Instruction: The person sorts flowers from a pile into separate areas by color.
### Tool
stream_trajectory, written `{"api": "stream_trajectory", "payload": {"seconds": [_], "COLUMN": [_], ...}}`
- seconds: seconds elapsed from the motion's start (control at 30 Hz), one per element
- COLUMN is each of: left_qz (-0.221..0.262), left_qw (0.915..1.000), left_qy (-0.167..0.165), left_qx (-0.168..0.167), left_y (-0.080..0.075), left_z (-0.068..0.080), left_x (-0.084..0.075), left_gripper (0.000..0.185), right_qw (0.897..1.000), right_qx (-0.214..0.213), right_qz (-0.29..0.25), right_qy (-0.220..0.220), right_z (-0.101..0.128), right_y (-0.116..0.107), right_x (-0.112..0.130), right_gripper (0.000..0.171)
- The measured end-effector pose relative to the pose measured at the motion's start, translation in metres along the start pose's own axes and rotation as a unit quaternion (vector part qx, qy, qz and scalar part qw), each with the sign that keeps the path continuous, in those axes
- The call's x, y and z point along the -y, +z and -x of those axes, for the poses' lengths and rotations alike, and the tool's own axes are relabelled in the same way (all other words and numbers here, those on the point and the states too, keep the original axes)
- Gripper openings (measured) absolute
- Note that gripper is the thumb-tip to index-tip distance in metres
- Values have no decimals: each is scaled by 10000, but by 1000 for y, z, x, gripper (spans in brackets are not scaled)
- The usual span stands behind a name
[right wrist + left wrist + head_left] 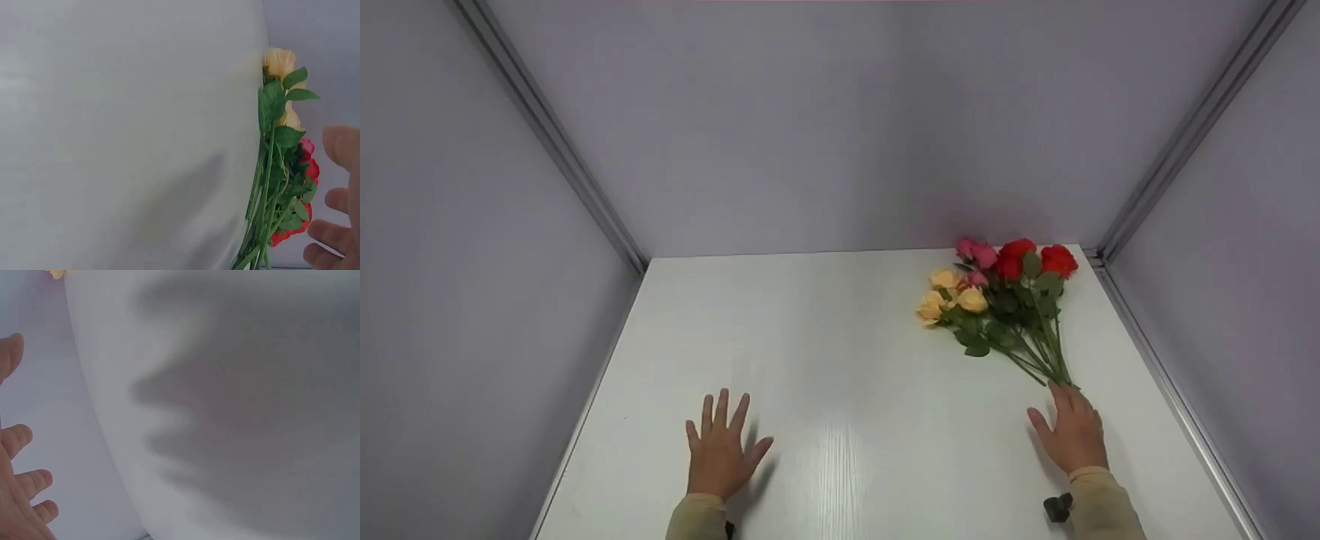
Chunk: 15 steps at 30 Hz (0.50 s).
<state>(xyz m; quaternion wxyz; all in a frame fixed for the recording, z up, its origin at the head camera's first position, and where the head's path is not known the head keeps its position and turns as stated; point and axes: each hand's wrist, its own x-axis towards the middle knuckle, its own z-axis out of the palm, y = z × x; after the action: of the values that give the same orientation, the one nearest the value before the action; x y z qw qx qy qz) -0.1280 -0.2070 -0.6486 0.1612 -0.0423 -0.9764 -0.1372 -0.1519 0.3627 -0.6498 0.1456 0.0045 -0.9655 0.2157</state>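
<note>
A bunch of roses with green stems lies at the table's back right, with red roses [1057, 260], pink roses [979, 255] and yellow roses [931, 307]. Their stems [1044, 352] run toward the front right. My right hand [1075, 435] is at the stem ends, its fingertips overlapping them in the head view, thumb spread apart. In the right wrist view the yellow roses [281, 62] and leaves show beyond its loosely bent fingers [332, 233]. My left hand [721, 454] is held over the front left of the table, fingers straight and spread, holding nothing.
The white table [810, 337] is bounded by grey panels at the back, left and right. Metal corner posts [1192, 127] stand at the back corners. A small dark device [1057, 508] sits at the right wrist. The left hand's shadow falls on the table.
</note>
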Motion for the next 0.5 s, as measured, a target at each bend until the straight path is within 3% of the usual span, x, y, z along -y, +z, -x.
{"api": "stream_trajectory", "payload": {"seconds": [0.23, 0.33, 0.5], "left_qz": [11, 63, 173], "left_qw": [9999, 9998, 9992], "left_qy": [-9, -23, -150], "left_qx": [117, 166, 337], "left_y": [-1, 0, 3], "left_z": [1, 0, 2], "left_x": [-4, -8, -15], "left_gripper": [80, 78, 76], "right_qw": [9972, 9959, 9932], "right_qx": [-361, -227, 346], "right_qz": [98, 190, 79], "right_qy": [647, 856, 1104], "right_z": [-12, -19, -28], "right_y": [-13, -12, -5], "right_x": [-30, -38, -45], "right_gripper": [52, 47, 46]}}
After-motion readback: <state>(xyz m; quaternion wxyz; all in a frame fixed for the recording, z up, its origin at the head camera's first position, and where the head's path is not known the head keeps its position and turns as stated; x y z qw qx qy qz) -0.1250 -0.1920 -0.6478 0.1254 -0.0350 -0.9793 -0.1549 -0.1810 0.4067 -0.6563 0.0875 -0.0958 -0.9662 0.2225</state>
